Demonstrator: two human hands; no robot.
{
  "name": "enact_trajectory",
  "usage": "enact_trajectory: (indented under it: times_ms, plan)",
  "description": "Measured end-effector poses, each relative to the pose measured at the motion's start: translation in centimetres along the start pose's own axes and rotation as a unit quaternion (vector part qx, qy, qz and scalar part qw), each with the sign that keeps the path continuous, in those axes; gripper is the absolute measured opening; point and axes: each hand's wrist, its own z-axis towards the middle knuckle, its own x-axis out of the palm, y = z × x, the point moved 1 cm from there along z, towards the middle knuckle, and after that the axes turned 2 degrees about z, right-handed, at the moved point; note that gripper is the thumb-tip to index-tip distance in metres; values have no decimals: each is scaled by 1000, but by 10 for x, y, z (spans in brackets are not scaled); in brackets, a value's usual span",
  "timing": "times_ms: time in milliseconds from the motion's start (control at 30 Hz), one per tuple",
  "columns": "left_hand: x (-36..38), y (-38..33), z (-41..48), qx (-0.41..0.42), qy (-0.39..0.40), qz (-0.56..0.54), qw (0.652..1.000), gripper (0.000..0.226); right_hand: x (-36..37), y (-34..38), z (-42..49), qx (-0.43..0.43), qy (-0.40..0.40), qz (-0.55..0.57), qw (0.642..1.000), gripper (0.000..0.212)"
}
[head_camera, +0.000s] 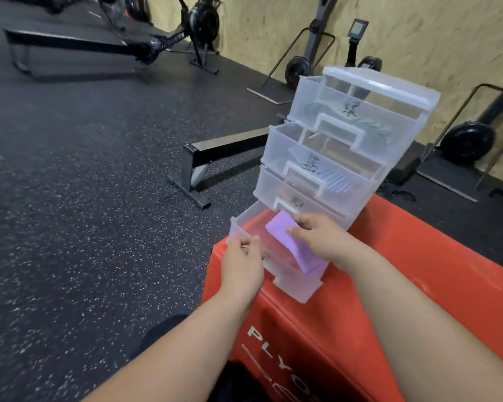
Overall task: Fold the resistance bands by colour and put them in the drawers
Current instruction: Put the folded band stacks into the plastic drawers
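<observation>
Arms out (left hand, right hand seemingly pinching)

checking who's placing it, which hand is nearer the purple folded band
Right. The right hand pinches the purple folded band over the open bottom drawer; the left hand is apart from it, to its left, gripping the drawer's front rim.
</observation>
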Motion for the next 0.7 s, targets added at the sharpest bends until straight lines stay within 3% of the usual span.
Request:
enact_trajectory:
  times_ms: [233,333,400,533,700]
  plan:
    - [-6,8,26,-66,-44,-28,996,7,43,-4,69,-22,55,-165,984,17]
    - [-8,11,35,-83,-48,-33,995,6,62,-30,79,14,87,-202,975,21]
    - [-11,11,40,-88,-50,-30,994,8,66,-40,79,42,93,-222,970,13]
    - [-13,12,47,-121,-29,-60,990,14,62,-53,80,67,56,-243,966,46]
    - [-14,12,47,-131,-19,-30,991,26,59,-49,69,66,56,-237,968,48]
